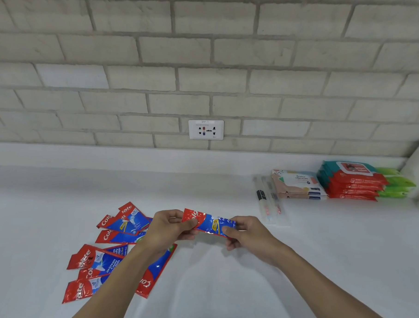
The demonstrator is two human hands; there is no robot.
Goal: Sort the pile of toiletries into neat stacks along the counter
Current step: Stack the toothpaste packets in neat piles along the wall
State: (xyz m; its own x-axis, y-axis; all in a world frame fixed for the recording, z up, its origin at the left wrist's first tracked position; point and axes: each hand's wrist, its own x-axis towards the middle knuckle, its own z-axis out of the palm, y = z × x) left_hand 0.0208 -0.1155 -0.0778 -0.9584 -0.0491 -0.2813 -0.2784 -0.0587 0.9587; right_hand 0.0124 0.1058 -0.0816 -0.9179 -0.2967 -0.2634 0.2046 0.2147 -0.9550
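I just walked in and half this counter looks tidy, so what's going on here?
A person holds one red and blue toothpaste sachet above the white counter, left hand pinching its red end, right hand its blue end. More sachets lie scattered at the left. At the back right, what look like wrapped toothbrushes, pale wipe packs and red and green wipe packs sit side by side.

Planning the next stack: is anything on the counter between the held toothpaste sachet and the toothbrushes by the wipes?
Nothing visible. The sachet is pinched by the left hand and right hand; only bare counter lies between it and the toothbrushes.
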